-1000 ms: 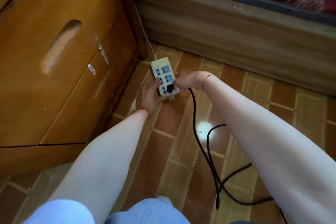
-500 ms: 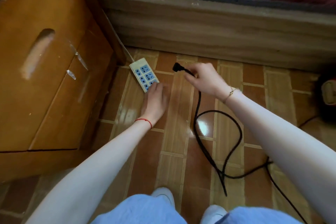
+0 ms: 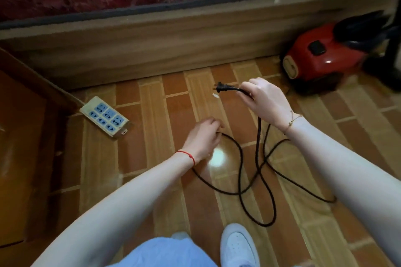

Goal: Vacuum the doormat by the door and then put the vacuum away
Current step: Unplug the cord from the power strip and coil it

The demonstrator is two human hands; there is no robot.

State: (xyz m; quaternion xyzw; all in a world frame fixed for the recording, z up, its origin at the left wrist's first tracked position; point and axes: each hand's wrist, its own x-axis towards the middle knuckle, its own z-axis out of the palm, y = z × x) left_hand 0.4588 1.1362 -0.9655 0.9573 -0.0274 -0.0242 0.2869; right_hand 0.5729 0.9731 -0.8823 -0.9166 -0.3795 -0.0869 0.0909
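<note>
A: Where is the vacuum (image 3: 319, 56)?

B: Far right, on the floor (image 3: 152, 158), right against the wooden bed frame (image 3: 152, 45). It is red with a black switch on top, and a dark hose runs off its right end. It sits well apart from both hands.

A: And its cord?

B: The black power cord (image 3: 239, 171) lies in loose loops on the tiles between the two arms, near a white shoe (image 3: 238, 245). The right hand (image 3: 267, 102) has its fingers curled round the cord just behind the plug (image 3: 222, 88), holding the plug up off the floor with its prongs pointing left.

A: The left hand (image 3: 204, 138)?

B: It is lower and nearer, fingers bent over a stretch of the same cord, and seems to pinch it at the fingertips. The cord loops down from there and passes under the wrist with the red string.

A: Is the plug in the power strip (image 3: 105, 117)?

B: No. The strip lies to the left beside the wooden cabinet (image 3: 26, 136), its blue sockets all free, apart from both hands.
</note>
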